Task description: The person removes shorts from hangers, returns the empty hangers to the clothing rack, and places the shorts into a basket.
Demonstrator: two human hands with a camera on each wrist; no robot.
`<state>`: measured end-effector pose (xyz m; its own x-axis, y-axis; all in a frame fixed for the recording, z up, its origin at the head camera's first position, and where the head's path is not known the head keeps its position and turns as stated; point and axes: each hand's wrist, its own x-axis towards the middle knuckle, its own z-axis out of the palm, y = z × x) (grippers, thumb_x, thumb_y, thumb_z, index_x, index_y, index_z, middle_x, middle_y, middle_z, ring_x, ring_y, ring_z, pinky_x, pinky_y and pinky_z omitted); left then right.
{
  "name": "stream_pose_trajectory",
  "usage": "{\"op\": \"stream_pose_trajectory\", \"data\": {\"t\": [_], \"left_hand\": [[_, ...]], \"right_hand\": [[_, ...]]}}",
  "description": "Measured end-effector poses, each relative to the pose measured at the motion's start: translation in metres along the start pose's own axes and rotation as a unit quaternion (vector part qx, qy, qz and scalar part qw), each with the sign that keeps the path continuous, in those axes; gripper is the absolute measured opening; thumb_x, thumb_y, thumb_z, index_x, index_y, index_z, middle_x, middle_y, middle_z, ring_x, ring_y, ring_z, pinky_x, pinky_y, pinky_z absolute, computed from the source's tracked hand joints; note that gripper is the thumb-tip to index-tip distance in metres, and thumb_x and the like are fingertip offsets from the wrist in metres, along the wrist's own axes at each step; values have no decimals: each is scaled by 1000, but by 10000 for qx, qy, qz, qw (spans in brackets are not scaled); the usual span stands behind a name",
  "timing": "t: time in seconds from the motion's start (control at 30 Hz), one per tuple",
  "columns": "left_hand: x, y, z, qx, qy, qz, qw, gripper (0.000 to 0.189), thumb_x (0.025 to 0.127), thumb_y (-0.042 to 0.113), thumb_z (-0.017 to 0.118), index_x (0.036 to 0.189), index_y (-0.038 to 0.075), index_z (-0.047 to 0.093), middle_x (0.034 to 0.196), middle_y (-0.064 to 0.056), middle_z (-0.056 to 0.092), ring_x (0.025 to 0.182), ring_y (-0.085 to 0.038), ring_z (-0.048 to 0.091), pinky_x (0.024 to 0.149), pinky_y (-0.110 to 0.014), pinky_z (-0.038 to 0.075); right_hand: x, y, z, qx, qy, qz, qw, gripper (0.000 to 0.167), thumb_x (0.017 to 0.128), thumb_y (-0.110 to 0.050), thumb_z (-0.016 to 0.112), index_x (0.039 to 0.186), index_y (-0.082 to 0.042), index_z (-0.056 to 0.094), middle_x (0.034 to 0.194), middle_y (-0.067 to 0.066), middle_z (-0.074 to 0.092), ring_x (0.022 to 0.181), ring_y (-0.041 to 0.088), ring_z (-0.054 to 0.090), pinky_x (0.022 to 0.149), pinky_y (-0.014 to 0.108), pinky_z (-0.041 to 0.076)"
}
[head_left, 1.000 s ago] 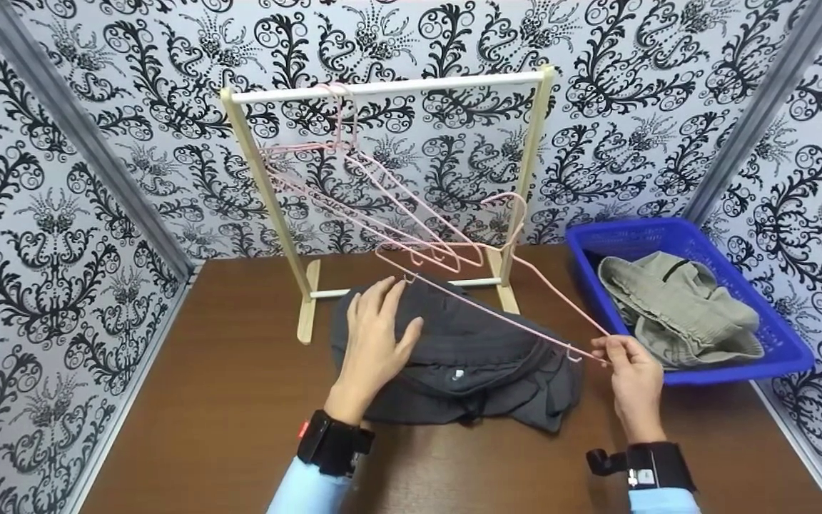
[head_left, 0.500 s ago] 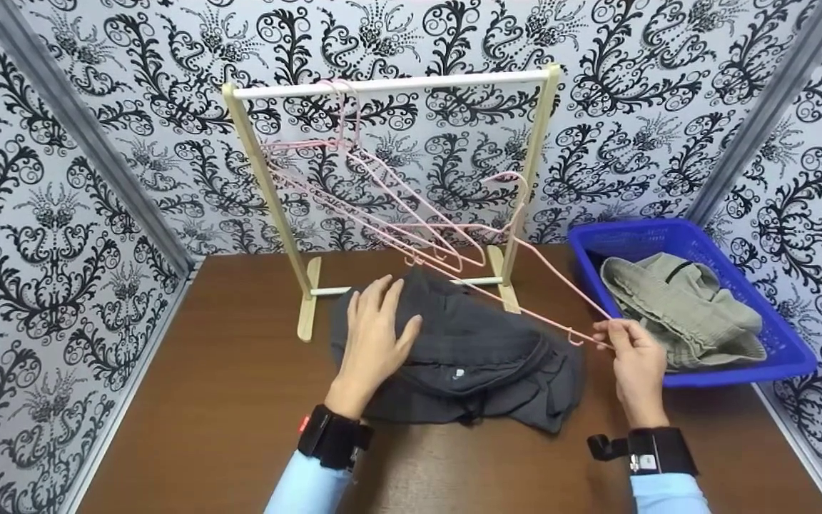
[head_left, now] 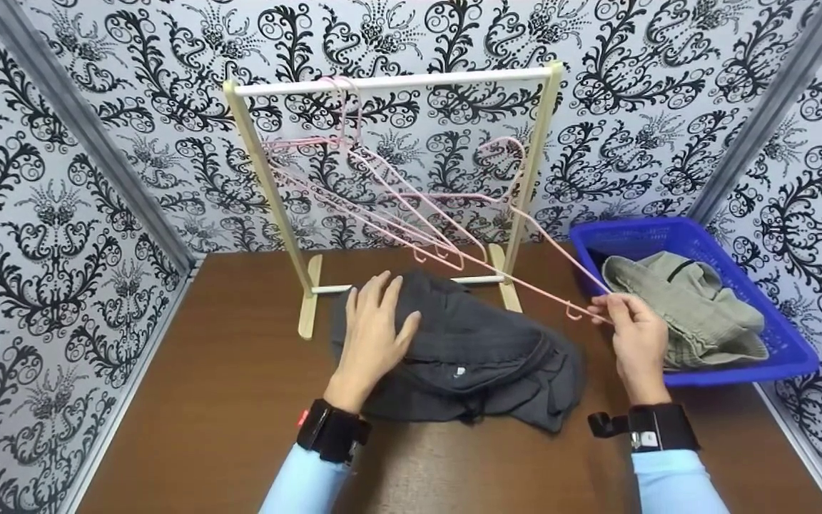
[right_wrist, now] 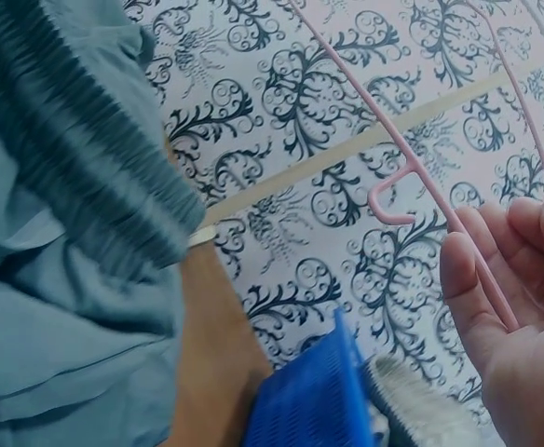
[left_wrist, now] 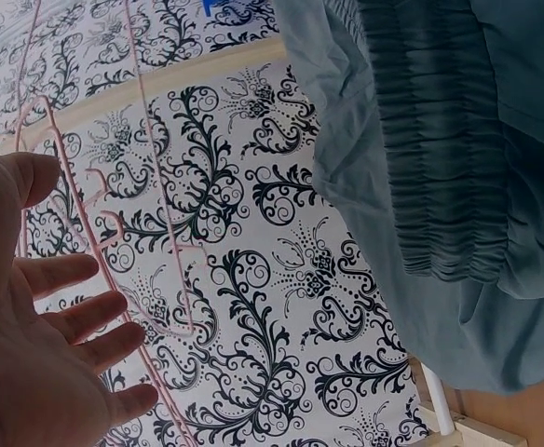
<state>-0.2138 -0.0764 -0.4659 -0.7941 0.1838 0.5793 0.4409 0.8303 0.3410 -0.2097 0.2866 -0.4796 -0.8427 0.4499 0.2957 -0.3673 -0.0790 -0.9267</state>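
Over on the right, my right hand (head_left: 636,343) pinches one lower corner of a pink clothes hanger (head_left: 559,250). Its hook points up near the rack's right post. The right wrist view shows fingers and thumb curled about the hanger's corner, close to a small side hook (right_wrist: 388,219). A dark grey pair of bottoms (head_left: 482,346) with a gathered elastic waistband lies rumpled on the table. My left hand (head_left: 370,339) is over its left part, fingers spread and holding nothing. Whether that hand touches the cloth I cannot tell.
Behind stands a small wooden rack (head_left: 257,168) with a white rod (head_left: 447,78). More pink hangers (head_left: 411,203) hang from it, toward the left. A blue basket (head_left: 789,357) with a khaki garment (head_left: 689,307) stands at the right. Patterned walls (head_left: 61,285) enclose the brown table (head_left: 240,400).
My right hand has risen, lifting the pink hanger, whose hook is now higher beside the rack's right post. My left hand and the dark bottoms have hardly moved.
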Motion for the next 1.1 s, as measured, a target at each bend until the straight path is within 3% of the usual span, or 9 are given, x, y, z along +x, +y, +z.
{"op": "stream_pose_trajectory", "data": {"t": [0.37, 0.63, 1.1], "left_hand": [[4, -1, -3, 230, 27, 83, 9997, 55, 98, 31, 66, 142, 0, 56, 148, -24, 51, 137, -44, 47, 115, -67, 28], [7, -2, -5, 272, -87, 14, 9996, 55, 99, 32, 64, 144, 0, 55, 150, -23, 50, 139, -43, 46, 116, -67, 27], [12, -3, -5, 409, -380, -164, 9983, 57, 101, 36, 61, 145, 1, 54, 152, -23, 47, 140, -43, 45, 117, -67, 24]], "right_hand": [[14, -21, 16, 348, -248, -335, 9985, 25, 102, 6, 54, 100, 31, 57, 81, 8, 76, 71, 14, 74, 65, 24, 59], [25, -36, 30, 524, -352, -550, 9965, 22, 102, 4, 55, 95, 22, 66, 83, 11, 76, 71, 17, 75, 65, 27, 60], [39, -63, 54, 323, -502, -639, 9962, 24, 103, 1, 55, 101, 23, 65, 87, 9, 76, 75, 18, 74, 69, 27, 61]]}}
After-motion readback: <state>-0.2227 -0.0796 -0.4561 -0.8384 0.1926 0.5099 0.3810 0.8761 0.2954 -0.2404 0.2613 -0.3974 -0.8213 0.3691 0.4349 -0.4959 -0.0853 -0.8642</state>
